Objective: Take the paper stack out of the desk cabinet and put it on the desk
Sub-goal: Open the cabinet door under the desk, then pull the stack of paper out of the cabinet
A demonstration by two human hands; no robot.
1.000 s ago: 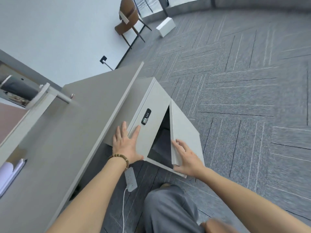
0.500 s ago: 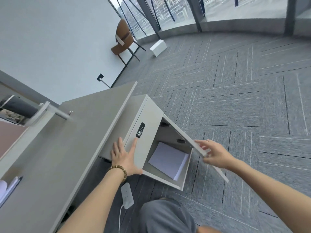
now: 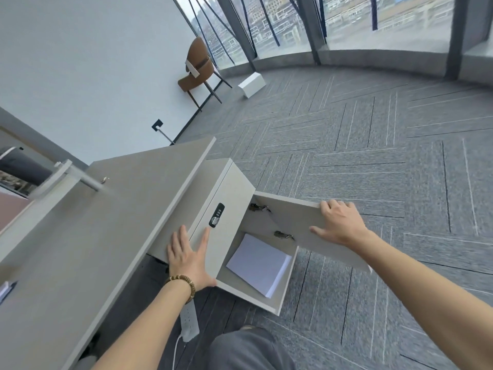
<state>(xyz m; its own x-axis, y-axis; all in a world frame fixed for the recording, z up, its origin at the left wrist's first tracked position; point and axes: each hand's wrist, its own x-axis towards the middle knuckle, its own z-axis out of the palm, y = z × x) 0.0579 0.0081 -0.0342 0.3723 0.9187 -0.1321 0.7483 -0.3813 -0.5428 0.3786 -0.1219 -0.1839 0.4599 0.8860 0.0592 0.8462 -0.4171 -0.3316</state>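
Note:
A white paper stack (image 3: 257, 263) lies flat inside the open compartment of the grey desk cabinet (image 3: 229, 188), which hangs under the grey desk (image 3: 106, 222). The cabinet door (image 3: 296, 222) is swung wide to the right. My right hand (image 3: 338, 222) grips the door's far edge, fingers over the top, thumb on the inner face. Spread flat, my left hand (image 3: 188, 256) rests on the cabinet front beside a black combination lock (image 3: 216, 218), with a bead bracelet on that wrist.
A white power strip (image 3: 190, 323) with a cable lies on the carpet below the cabinet. My grey-trousered knee (image 3: 250, 348) is at the bottom. A brown chair (image 3: 198, 68) and a white box (image 3: 251, 84) stand far off by the windows.
My right hand has swung the cabinet door from nearly shut to wide open, which uncovers the paper stack inside. My left hand has stayed flat on the cabinet front.

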